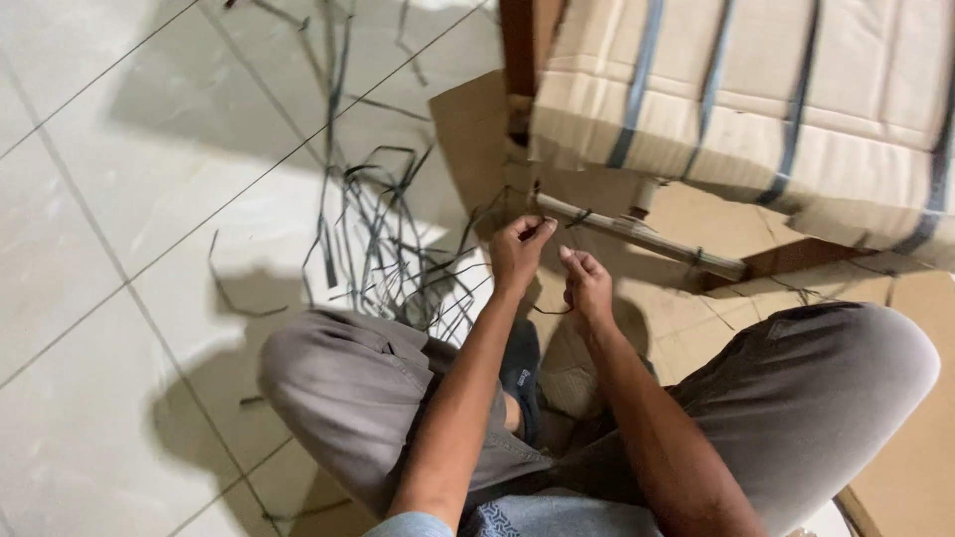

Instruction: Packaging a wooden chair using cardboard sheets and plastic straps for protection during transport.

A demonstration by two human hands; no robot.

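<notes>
- Fingers of the left hand (517, 249) are pinching a thin dark plastic strap (580, 217) by the long pale wooden stick (647, 237).
- Fingers of the right hand (587, 283) are curling together on that strap, above flattened brown cardboard (696, 298).

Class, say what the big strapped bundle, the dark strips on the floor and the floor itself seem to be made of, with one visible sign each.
Bundle: corrugated cardboard, matte tan, layered edges showing. Dark strips: probably plastic strapping, thin, flat and springy, curling loosely. Floor: glazed ceramic tile, likely; pale, slightly glossy, with straight grout lines.
</notes>
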